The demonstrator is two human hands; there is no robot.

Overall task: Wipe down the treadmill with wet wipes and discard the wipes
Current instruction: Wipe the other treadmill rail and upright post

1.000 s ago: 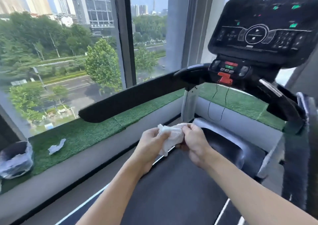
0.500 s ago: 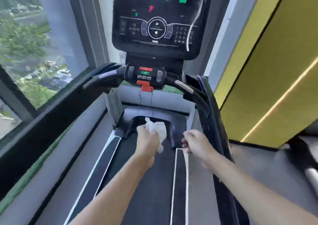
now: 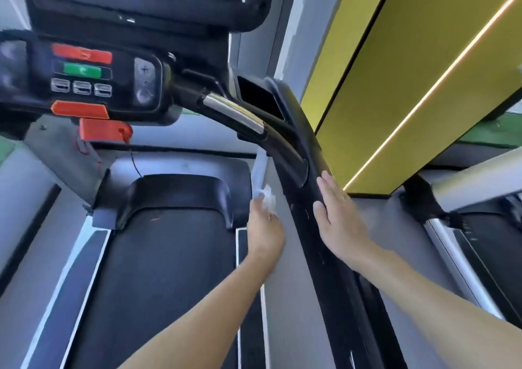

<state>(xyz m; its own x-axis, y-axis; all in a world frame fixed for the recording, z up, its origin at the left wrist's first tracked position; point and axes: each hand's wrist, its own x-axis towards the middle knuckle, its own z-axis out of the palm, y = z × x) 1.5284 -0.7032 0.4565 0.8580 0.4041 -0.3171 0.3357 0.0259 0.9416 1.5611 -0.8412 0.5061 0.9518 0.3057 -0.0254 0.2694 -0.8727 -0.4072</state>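
The treadmill fills the view, its black belt (image 3: 169, 255) below and the control panel (image 3: 84, 77) with red and green buttons at upper left. The black right handrail (image 3: 313, 241) runs diagonally down the middle right. My left hand (image 3: 264, 233) holds a crumpled white wet wipe (image 3: 267, 198) just left of that rail, near the grey upright. My right hand (image 3: 339, 219) lies flat with straight fingers on the rail's outer side.
A yellow wall panel (image 3: 409, 72) with a light strip stands right of the treadmill. A second treadmill (image 3: 480, 227) sits at the far right. A chrome grip bar (image 3: 234, 111) and a black cup holder (image 3: 260, 97) are above my hands.
The view swung right and closer, away from the window. My right hand let go of the wipe and moved onto the right handrail; my left hand carried the wipe to the rail's inner side.
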